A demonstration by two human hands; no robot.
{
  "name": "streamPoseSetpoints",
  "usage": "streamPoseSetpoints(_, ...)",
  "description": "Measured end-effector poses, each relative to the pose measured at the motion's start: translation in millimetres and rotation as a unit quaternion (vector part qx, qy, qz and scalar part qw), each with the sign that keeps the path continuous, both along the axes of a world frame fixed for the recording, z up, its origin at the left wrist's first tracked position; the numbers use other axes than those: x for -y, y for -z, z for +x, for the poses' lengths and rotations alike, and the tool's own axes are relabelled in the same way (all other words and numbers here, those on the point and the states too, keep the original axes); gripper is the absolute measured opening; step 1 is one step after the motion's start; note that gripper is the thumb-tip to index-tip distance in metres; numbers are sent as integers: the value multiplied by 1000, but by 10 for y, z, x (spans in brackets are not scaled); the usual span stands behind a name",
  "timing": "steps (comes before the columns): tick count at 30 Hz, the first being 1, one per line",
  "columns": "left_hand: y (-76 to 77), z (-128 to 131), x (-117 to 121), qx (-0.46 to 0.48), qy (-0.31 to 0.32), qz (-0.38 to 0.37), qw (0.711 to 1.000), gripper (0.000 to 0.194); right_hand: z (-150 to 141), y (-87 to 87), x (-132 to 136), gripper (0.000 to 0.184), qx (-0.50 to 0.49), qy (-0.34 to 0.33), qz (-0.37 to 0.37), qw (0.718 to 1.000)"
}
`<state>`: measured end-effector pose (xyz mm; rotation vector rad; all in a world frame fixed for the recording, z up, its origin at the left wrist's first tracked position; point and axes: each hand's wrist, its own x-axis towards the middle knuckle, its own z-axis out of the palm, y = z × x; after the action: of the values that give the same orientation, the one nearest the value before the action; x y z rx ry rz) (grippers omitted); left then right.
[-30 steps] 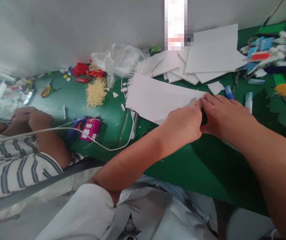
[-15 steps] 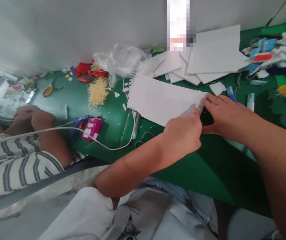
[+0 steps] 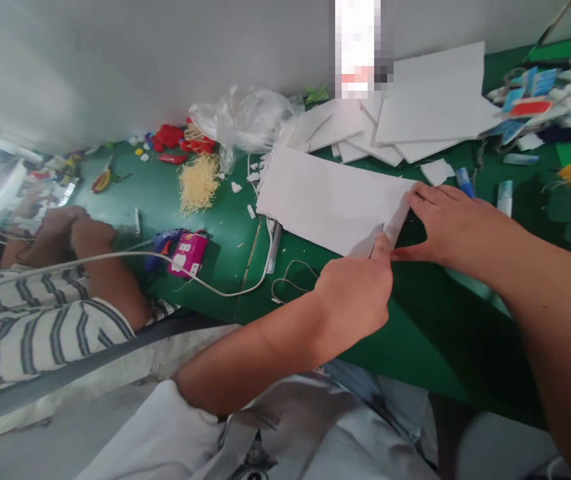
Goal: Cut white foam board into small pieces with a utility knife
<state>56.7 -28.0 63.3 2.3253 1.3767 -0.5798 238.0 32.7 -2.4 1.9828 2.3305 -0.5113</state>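
A white foam board lies at a slant on the green table, with a narrow shaded strip along its right end. My left hand is closed near that end, index finger stretched along a craft knife. Only the knife's thin blade shows, touching the board; my fingers hide its handle. My right hand grips the board's right end, fingertips at the far corner and thumb at the near one.
More white boards are stacked behind, beside a clear plastic bag. Yellow shreds, a pink box and a white cable lie leftward. Another person's hands rest at far left. Glue-stick-like tubes lie rightward.
My left hand has drawn the knife toward me and slightly left along the board's right end. The shaded strip there shows more clearly. My right hand stays at the end.
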Motion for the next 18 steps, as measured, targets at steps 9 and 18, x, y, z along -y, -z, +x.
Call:
streamPoseSetpoints(9,-38,-186,274,-43,24,-42,998,99,69,40,-4,121,-25,-19,31,999)
streamPoseSetpoints(18,-60,-242,403,-69,38,-87,993,99,26,57,15,118,18,-12,50,999)
